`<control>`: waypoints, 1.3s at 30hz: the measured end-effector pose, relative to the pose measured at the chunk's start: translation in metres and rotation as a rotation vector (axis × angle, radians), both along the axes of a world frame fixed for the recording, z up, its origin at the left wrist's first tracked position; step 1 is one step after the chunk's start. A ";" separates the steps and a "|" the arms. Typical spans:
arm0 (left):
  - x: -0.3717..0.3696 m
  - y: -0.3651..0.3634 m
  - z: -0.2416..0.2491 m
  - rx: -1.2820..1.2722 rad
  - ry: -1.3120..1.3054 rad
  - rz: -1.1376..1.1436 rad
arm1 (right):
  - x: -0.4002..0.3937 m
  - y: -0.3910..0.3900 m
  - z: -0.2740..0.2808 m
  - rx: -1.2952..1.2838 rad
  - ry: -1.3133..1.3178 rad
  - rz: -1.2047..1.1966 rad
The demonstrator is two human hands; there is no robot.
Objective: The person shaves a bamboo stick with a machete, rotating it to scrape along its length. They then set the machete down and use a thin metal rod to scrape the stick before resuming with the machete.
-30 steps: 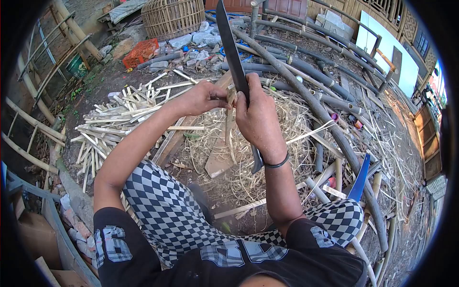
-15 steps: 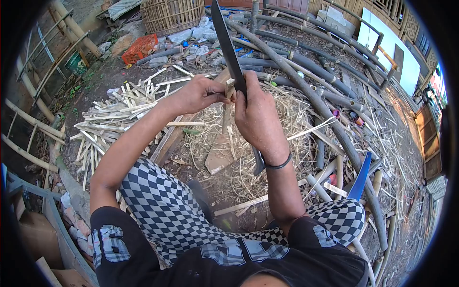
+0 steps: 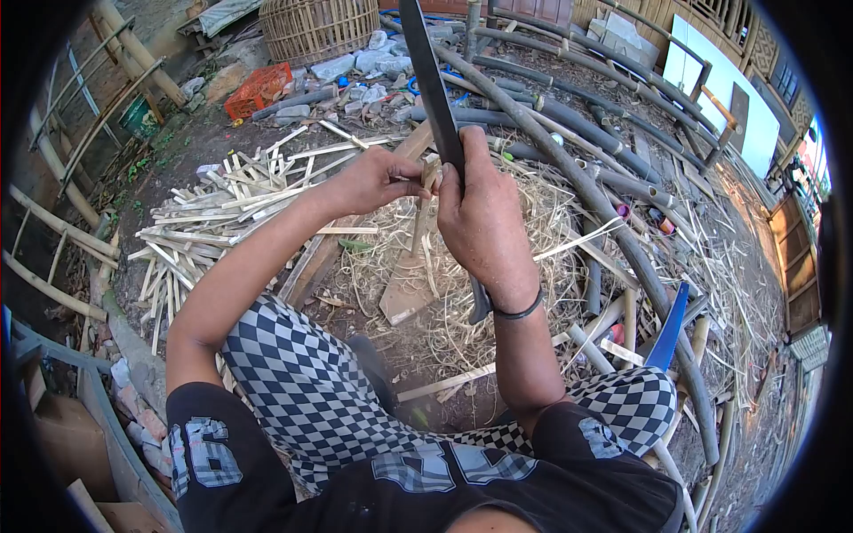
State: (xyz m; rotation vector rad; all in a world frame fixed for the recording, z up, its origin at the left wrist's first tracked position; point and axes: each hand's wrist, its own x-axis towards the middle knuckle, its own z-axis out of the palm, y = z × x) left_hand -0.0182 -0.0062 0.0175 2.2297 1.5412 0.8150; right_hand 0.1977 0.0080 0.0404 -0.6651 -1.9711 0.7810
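My right hand [image 3: 489,218] grips a machete [image 3: 432,86], its long dark blade slanting up and away; the lower end of the handle shows below the fist. Pinched in the fingers of my left hand [image 3: 378,180] is a thin bamboo strip [image 3: 418,226], held close beside the blade near my right thumb. The strip points down towards a flat brown board [image 3: 408,290] on the ground. Where blade and strip meet is partly hidden by my fingers. Curly pale shavings [image 3: 533,200] lie under and around both hands.
A heap of split bamboo sticks [image 3: 204,213] lies on the left. Dark poles [image 3: 586,182] cross the ground on the right, near a blue saw-like blade [image 3: 673,324]. Farther back are an orange crate [image 3: 259,91] and a woven bamboo basket [image 3: 320,31].
My left hand has shifted slightly down with the bamboo strip. The machete blade has tilted a little to the right, and my right hand stays closed on its handle.
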 end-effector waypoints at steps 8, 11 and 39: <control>0.001 -0.004 0.008 0.007 0.043 -0.016 | -0.002 0.003 -0.006 0.008 -0.026 -0.015; 0.001 -0.006 0.009 -0.012 0.032 -0.007 | -0.002 0.004 -0.007 0.017 -0.038 -0.020; -0.005 -0.003 0.003 0.014 0.089 -0.021 | -0.003 0.001 -0.006 0.004 -0.051 0.003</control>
